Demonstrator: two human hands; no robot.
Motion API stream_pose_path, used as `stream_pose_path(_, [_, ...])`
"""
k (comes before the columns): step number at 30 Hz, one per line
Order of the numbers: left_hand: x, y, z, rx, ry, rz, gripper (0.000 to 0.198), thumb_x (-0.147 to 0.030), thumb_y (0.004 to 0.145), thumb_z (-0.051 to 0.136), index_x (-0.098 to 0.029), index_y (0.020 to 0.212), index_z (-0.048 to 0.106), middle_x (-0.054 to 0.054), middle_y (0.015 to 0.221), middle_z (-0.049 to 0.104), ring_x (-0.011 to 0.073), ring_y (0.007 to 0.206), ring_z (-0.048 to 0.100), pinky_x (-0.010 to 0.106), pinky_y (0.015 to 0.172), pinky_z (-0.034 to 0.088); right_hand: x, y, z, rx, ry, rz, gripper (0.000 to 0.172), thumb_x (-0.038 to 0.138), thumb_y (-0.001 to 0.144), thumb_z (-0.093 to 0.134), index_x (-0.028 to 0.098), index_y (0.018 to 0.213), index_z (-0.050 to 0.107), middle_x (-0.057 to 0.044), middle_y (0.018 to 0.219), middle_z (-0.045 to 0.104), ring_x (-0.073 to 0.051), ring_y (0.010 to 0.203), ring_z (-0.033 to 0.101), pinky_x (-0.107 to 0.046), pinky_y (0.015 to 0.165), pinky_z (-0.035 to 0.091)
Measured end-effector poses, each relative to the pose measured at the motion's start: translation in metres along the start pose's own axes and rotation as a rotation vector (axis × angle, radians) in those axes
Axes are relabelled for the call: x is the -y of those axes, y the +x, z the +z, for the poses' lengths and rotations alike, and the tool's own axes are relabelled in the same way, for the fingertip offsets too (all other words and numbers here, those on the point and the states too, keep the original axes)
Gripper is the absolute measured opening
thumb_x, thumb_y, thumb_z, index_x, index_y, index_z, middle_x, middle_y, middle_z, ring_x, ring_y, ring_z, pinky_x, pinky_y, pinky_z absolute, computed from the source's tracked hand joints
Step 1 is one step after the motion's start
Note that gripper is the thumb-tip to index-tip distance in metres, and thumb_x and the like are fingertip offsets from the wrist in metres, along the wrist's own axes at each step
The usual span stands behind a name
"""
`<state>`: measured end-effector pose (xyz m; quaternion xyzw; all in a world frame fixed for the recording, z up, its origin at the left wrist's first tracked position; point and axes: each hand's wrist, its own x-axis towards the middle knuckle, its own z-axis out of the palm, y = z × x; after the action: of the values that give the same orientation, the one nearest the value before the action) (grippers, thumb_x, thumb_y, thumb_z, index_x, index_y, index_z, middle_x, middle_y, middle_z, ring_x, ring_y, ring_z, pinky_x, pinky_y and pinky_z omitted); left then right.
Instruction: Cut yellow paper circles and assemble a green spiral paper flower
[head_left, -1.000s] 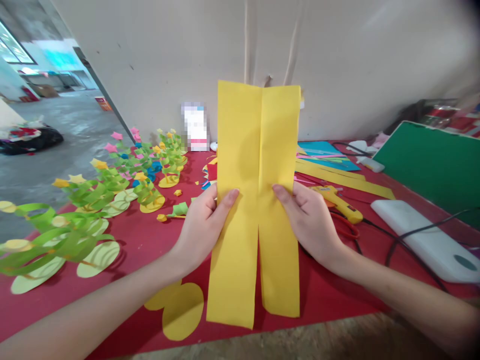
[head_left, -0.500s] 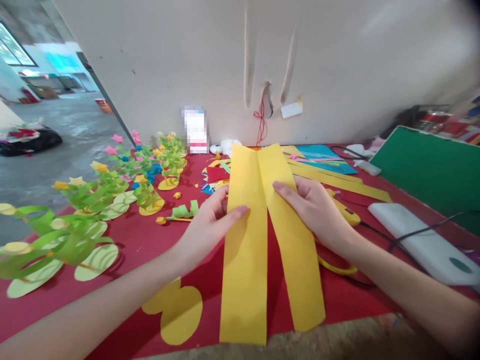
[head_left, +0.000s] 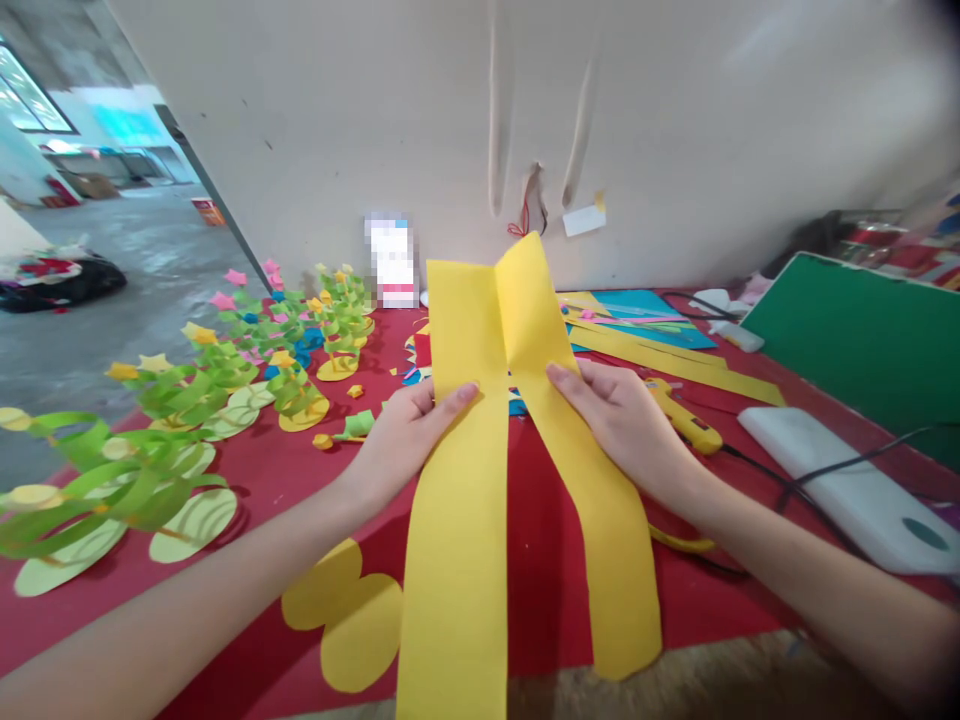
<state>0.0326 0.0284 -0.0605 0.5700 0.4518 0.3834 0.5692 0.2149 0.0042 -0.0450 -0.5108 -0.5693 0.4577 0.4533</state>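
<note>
Yellow paper (head_left: 461, 500) looks light, bendy, prob. tears easily where split. L hand (head_left: 405, 432) & R hand (head_left: 628, 418) pinch it either side, nr split's top: best spot imo.

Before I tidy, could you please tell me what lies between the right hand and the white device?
Between the right hand and the white device, the head view shows a yellow glue gun and a black cable.

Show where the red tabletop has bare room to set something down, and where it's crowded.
The widest free patch of red tabletop lies between the curly green paper plants and the left forearm; a smaller one between the split yellow paper sheet and the right forearm. Crowded: far left, those plants; right, the yellow plastic glue gun and white oblong device.
</note>
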Motion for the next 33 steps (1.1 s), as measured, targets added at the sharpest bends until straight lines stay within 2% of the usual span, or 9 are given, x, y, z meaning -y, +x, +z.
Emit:
stream_pose_path(4, [0.002,0.002,-0.003,0.071,0.019,-0.01,0.025,-0.041,0.071,0.06,-0.016,0.077,0.063,0.002,0.069,0.067,0.0141,0.056,0.061,0.021,0.048,0.047,0.005,0.0,-0.005,0.047,0.007,0.032,0.022,0.041,0.08,0.05,0.021,0.077,0.058,0.0,0.064,0.061,-0.016,0.054,0.06,-0.025,0.047,0.048])
stream_pose_path(8, [0.003,0.001,0.001,0.123,-0.034,0.024,0.029,-0.036,0.071,0.063,-0.02,0.095,0.061,0.005,0.097,0.067,0.02,0.082,0.063,0.027,0.067,0.051,0.003,0.002,-0.005,0.024,0.017,0.037,0.019,0.037,0.081,0.051,0.021,0.082,0.062,0.0,0.067,0.063,-0.016,0.057,0.061,-0.024,0.049,0.048])
stream_pose_path(10, [0.004,0.001,0.003,0.088,-0.063,0.042,0.029,-0.038,0.075,0.057,-0.021,0.098,0.06,0.005,0.099,0.067,0.0202,0.086,0.062,0.029,0.072,0.05,0.001,0.003,-0.003,0.047,0.017,0.053,0.018,0.034,0.081,0.051,0.021,0.082,0.062,0.0,0.068,0.064,-0.016,0.059,0.061,-0.025,0.051,0.049])
stream_pose_path(13, [0.007,0.003,0.002,0.007,-0.033,0.041,0.028,-0.042,0.077,0.053,-0.019,0.09,0.062,0.005,0.087,0.068,0.0193,0.078,0.063,0.029,0.069,0.051,0.0,0.002,0.0,0.06,0.026,0.065,0.018,0.032,0.083,0.049,0.02,0.08,0.062,-0.001,0.067,0.063,-0.016,0.06,0.061,-0.023,0.048,0.047])
stream_pose_path(16, [0.008,0.003,-0.002,-0.019,0.007,0.026,0.029,-0.045,0.075,0.055,-0.018,0.084,0.06,0.003,0.076,0.066,0.0169,0.065,0.062,0.026,0.058,0.05,0.001,0.002,0.001,0.073,0.044,0.073,0.019,0.03,0.084,0.047,0.02,0.082,0.062,-0.001,0.07,0.064,-0.016,0.059,0.061,-0.024,0.051,0.048])
stream_pose_path(21, [0.004,0.002,-0.004,-0.024,0.056,-0.012,0.033,-0.047,0.073,0.056,-0.016,0.083,0.06,0.003,0.066,0.063,0.0112,0.046,0.055,0.018,0.037,0.037,0.002,0.0,-0.001,0.11,0.072,0.077,0.02,0.029,0.085,0.045,0.021,0.086,0.063,-0.002,0.076,0.066,-0.017,0.064,0.063,-0.028,0.061,0.052])
stream_pose_path(24, [0.002,0.001,-0.006,-0.012,0.059,-0.018,0.033,-0.047,0.073,0.056,-0.018,0.089,0.06,0.002,0.069,0.064,0.0109,0.047,0.056,0.018,0.036,0.037,0.004,-0.001,-0.005,0.083,0.059,0.08,0.021,0.034,0.083,0.046,0.022,0.089,0.062,-0.003,0.075,0.066,-0.018,0.064,0.063,-0.028,0.057,0.051])
stream_pose_path(28, [0.001,0.002,-0.007,0.059,0.065,-0.035,0.03,-0.046,0.072,0.058,-0.017,0.081,0.062,0.003,0.067,0.066,0.0132,0.05,0.059,0.02,0.041,0.042,0.008,0.001,-0.011,0.064,-0.003,0.071,0.022,0.041,0.078,0.053,0.022,0.084,0.061,-0.003,0.073,0.064,-0.018,0.062,0.062,-0.026,0.052,0.049])
stream_pose_path(33, [0.0,0.0,0.0,0.093,0.081,0.004,0.03,-0.041,0.067,0.064,-0.018,0.087,0.062,0.005,0.084,0.068,0.0179,0.069,0.063,0.024,0.055,0.049,0.006,0.004,-0.011,0.039,-0.037,0.014,0.019,0.039,0.08,0.05,0.022,0.076,0.057,0.0,0.068,0.061,-0.016,0.061,0.06,-0.025,0.052,0.048])
